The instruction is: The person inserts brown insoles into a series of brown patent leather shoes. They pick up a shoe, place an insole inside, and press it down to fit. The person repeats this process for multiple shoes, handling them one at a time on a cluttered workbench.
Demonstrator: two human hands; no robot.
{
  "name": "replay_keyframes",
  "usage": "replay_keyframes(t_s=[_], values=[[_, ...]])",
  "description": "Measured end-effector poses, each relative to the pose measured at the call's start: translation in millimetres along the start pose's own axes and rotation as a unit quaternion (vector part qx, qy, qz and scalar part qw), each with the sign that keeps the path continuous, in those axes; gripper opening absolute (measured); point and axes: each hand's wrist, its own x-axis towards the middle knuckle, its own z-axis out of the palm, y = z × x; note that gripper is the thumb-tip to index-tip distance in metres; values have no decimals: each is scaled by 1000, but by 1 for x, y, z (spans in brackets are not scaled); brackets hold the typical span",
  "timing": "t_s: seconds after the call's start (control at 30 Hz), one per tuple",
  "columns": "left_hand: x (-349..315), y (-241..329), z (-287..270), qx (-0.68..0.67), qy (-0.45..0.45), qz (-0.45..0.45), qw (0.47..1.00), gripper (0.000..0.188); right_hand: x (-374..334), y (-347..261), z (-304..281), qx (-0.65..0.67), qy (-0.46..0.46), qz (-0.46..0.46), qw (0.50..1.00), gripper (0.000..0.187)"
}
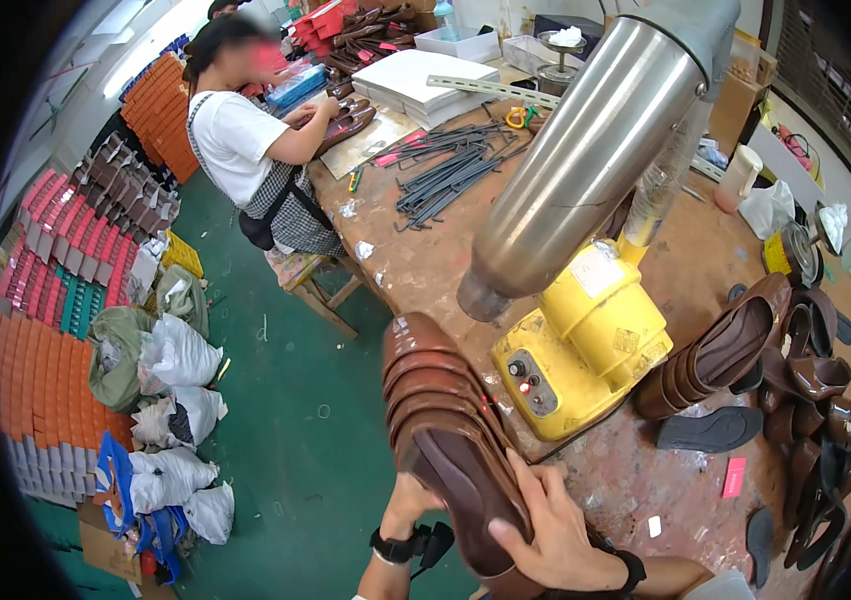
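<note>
Far left, stacked orange and red boxes (51,360) line the green floor, with stuffed white sacks (178,412) in front of them. Further in, a co-worker in a white shirt (241,140) sits at the far end of the workbench (426,255), both of that person's hands on a dark shoe part. At lower centre, the left hand (408,508) supports a nested stack of brown soles (446,420) from beneath; its fingers are hidden behind the stack, so their closure cannot be told. The stack stands off the bench edge, over the floor, tilted up and away from the person. The right hand (551,545) is closed over the nearest sole, thumb along its rim and fingers wrapped on the near side. Judged from its look, the stack is moderately heavy, each sole stiff but glossy, so the pieces may slide on one another; hold it at the bottom end and clamp the sides to keep the nesting. Right of the stack stands a yellow machine (581,345) with a steel funnel (596,140) angled above it. Behind it lie dark metal rods (451,165) and white sheets (426,80). Further right, a second stack of soles (721,350) leans on the bench, and loose brown heel parts (821,400) lie along the right rim.
</note>
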Motion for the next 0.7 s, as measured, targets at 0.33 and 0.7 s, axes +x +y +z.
replay_keyframes(t_s=[0.33, 0.7], values=[[6, 11, -4, -36, 85, -59, 994, 99, -7, 17, -58, 242, -153, -105, 952, 32], [-6, 16, -18, -91, 211, -103, 968, 98, -38, 93, -75, 139, 138, 65, 978, 19]])
